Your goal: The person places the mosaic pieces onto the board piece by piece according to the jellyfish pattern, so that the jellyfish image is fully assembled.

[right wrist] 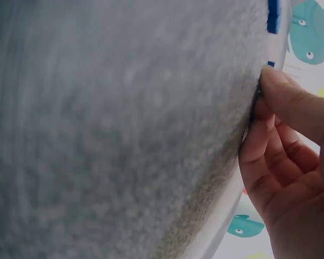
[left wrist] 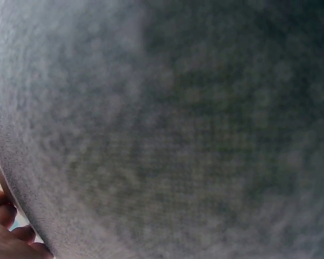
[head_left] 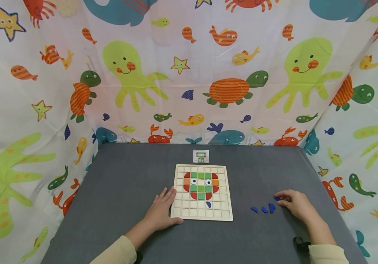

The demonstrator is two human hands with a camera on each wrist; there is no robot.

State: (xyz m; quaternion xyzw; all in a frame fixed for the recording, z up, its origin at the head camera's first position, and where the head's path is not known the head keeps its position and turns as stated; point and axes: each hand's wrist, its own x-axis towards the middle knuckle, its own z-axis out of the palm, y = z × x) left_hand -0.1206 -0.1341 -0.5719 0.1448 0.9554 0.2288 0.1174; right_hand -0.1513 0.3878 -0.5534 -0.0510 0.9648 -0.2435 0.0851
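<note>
A wooden grid board lies on the table with red, green and orange pieces and two eye pieces set in its cells. One blue curved tile sits on the grid below them. My left hand rests along the board's left edge, fingers extended and thumb at the lower corner. To the right of the board, my right hand pinches a blue tile at the table surface, thumb against fingers. Beside that hand lie more blue tiles. In the right wrist view, the thumb and fingertips are down at the grey cloth.
A small picture card with a coloured pattern lies behind the board. Grey cloth covers the table. A curtain printed with sea animals hangs behind and at both sides.
</note>
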